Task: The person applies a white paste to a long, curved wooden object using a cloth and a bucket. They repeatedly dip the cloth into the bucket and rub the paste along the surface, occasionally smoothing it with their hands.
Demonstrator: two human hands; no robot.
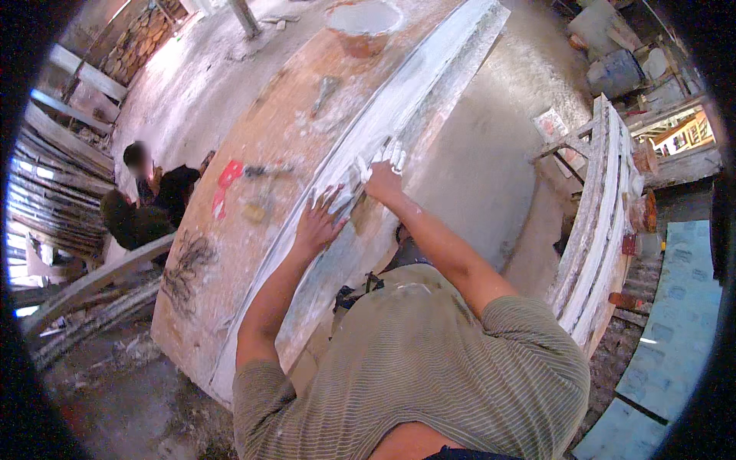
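1. Head view: a long white plaster moulding (399,115) lies along the edge of a reddish worktop (261,153), full length supported, so it can be worked from the side where the person stands.
2. The left hand (318,222) lies flat on the moulding with fingers spread, probably to steady it.
3. The right hand (383,172) is just beyond the left, fingers together and coated in white, pressed onto the moulding's face; I cannot tell if it holds a tool.
4. A round tub (364,23) of white mix stands at the worktop's far end.
5. More mouldings (606,215) are stacked on a rack to the right; another person (149,203) crouches at left, well apart.
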